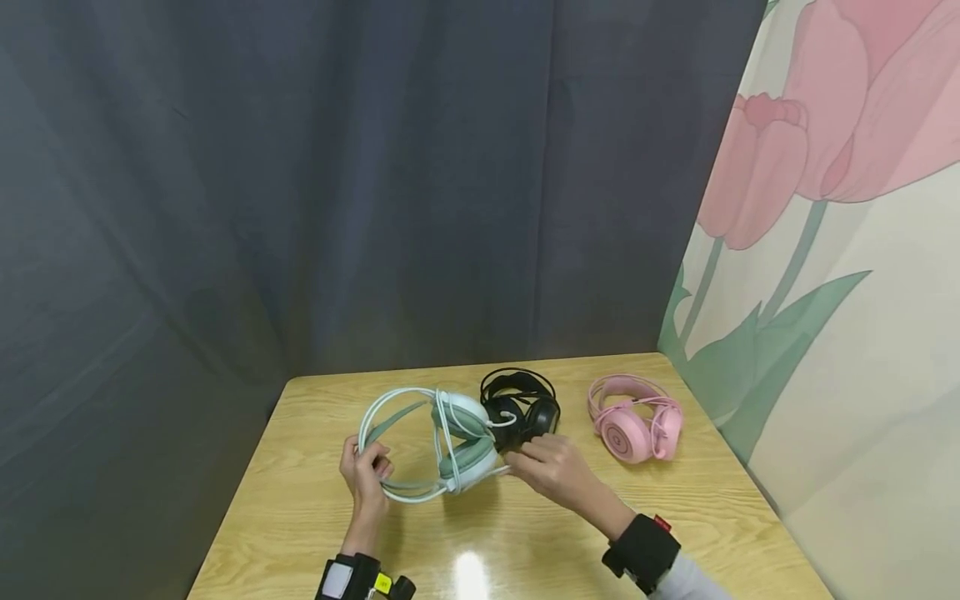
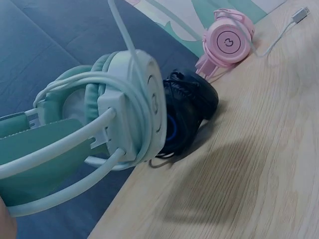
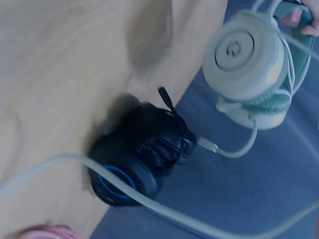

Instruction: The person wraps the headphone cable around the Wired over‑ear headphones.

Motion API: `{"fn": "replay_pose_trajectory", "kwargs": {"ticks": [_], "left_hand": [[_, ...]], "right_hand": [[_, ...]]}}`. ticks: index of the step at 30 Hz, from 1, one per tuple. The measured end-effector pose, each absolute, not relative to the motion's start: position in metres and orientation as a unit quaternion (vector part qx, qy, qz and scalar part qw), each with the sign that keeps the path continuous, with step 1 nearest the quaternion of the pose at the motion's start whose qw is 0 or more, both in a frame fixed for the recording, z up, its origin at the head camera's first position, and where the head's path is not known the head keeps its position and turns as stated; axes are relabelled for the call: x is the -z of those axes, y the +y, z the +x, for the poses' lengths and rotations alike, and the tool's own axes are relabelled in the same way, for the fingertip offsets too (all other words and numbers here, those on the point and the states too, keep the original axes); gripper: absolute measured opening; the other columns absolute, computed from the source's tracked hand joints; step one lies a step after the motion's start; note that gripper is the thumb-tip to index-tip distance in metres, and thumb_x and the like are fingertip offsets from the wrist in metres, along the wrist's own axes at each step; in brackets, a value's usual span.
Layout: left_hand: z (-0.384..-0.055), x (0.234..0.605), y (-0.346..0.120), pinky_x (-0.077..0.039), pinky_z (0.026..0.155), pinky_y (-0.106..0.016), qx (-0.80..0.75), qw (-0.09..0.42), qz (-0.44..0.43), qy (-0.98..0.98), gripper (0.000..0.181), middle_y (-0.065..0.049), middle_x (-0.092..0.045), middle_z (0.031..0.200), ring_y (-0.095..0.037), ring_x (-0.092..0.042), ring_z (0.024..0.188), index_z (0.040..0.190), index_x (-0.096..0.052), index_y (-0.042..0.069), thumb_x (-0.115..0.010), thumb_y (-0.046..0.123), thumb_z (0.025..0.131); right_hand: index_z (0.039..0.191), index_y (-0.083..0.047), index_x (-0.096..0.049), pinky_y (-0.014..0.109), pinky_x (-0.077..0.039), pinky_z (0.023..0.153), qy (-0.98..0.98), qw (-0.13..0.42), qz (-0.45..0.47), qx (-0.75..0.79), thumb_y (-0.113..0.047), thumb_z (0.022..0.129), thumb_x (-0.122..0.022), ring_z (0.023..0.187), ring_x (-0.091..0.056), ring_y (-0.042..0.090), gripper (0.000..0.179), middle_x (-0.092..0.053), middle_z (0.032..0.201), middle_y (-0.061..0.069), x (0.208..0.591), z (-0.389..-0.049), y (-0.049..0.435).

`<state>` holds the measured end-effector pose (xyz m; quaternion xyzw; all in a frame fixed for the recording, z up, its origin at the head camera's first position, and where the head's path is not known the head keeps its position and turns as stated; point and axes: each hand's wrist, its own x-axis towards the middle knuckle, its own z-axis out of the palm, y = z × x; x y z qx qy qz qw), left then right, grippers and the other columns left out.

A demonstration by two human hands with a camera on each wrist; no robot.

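Note:
My left hand [image 1: 366, 468] grips the headband of a mint-green and white headset [image 1: 468, 475], its fingers curled round the band. The headset is held above the table, ear cups toward the right, with its pale cable wound about them. My right hand [image 1: 551, 471], fingers curled, pinches a pale cable beside the lower ear cup; its fingertips are partly hidden. In the right wrist view, the mint headset's microphone boom [image 3: 241, 151] sticks out and a pale cable [image 3: 164, 211] crosses the frame. Just behind the right hand sits a black headset [image 1: 542, 417].
A pink headset [image 1: 628, 433] stands on the wooden table [image 1: 300, 467] at the right. In the left wrist view, a USB plug [image 2: 300, 15] hangs on a pale cable. A dark curtain [image 1: 420, 208] closes the back; a tulip-patterned wall covering [image 1: 847, 375] borders the right.

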<state>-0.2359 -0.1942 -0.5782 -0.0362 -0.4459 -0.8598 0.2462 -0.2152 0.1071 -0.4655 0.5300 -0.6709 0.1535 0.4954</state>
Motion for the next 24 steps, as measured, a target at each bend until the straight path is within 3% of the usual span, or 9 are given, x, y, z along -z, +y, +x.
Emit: {"fn": "replay_pose_trajectory", "kwargs": {"ticks": [4,7,12,14,17,20,24], "left_hand": [[-0.220,0.549,-0.187,-0.020,0.030,-0.018,0.841,0.213,-0.003,-0.498,0.032,0.002,-0.038,0.052,-0.006,-0.025,0.036,0.102,-0.047,-0.004,-0.044,-0.008,0.070],[-0.208,0.526,-0.182,-0.022,0.032,-0.017,0.838,0.146,0.004,-0.525,0.036,0.002,-0.035,0.053,-0.007,-0.023,0.037,0.106,-0.043,-0.009,-0.042,-0.010,0.070],[-0.204,0.518,-0.183,-0.024,0.032,-0.017,0.843,0.038,-0.061,-0.532,0.039,0.001,-0.033,0.053,-0.008,-0.022,0.037,0.111,-0.036,-0.016,-0.039,-0.012,0.072],[-0.204,0.519,-0.183,-0.023,0.031,-0.017,0.841,0.018,-0.086,-0.533,0.039,0.001,-0.032,0.052,-0.008,-0.022,0.037,0.112,-0.035,-0.015,-0.038,-0.013,0.073],[-0.205,0.522,-0.182,-0.021,0.031,-0.018,0.827,0.002,-0.115,-0.551,0.039,0.002,-0.030,0.052,-0.008,-0.021,0.036,0.113,-0.036,-0.014,-0.039,-0.012,0.074],[-0.207,0.525,-0.178,-0.020,0.032,-0.019,0.803,-0.019,-0.134,-0.580,0.039,0.001,-0.030,0.051,-0.008,-0.022,0.037,0.112,-0.039,-0.011,-0.041,-0.010,0.073],[-0.205,0.528,-0.173,-0.021,0.033,-0.021,0.778,-0.068,-0.154,-0.605,0.037,-0.001,-0.033,0.051,-0.008,-0.022,0.037,0.109,-0.043,-0.010,-0.045,-0.010,0.072]], "right_hand": [[0.062,-0.014,-0.057,0.017,-0.027,0.042,-0.666,0.520,0.515,-0.143,-0.038,0.065,-0.069,0.046,-0.037,0.006,0.027,-0.047,0.057,-0.008,0.459,-0.220,0.106],[0.058,-0.017,-0.051,0.020,-0.029,0.043,-0.672,0.525,0.509,-0.119,-0.047,0.062,-0.067,0.047,-0.035,0.007,0.035,-0.044,0.054,-0.008,0.460,-0.224,0.106],[0.071,-0.012,-0.061,0.025,-0.032,0.049,-0.679,0.495,0.531,-0.110,-0.032,0.070,-0.066,0.054,-0.042,0.013,0.021,-0.053,0.064,-0.003,0.465,-0.227,0.109],[0.078,-0.008,-0.064,0.026,-0.033,0.052,-0.673,0.485,0.548,-0.112,-0.023,0.073,-0.064,0.059,-0.045,0.015,0.016,-0.056,0.071,0.000,0.465,-0.228,0.109],[0.080,-0.007,-0.064,0.024,-0.035,0.052,-0.665,0.481,0.560,-0.113,-0.021,0.074,-0.062,0.060,-0.046,0.014,0.015,-0.056,0.074,0.001,0.463,-0.227,0.108],[0.071,-0.010,-0.061,0.018,-0.031,0.045,-0.670,0.485,0.549,-0.118,-0.030,0.069,-0.066,0.051,-0.039,0.007,0.021,-0.050,0.064,-0.004,0.460,-0.226,0.107],[0.059,-0.016,-0.048,0.014,-0.016,0.042,-0.691,0.467,0.538,-0.126,-0.044,0.060,-0.070,0.047,-0.021,0.001,0.035,-0.035,0.054,-0.010,0.459,-0.225,0.107]]}}
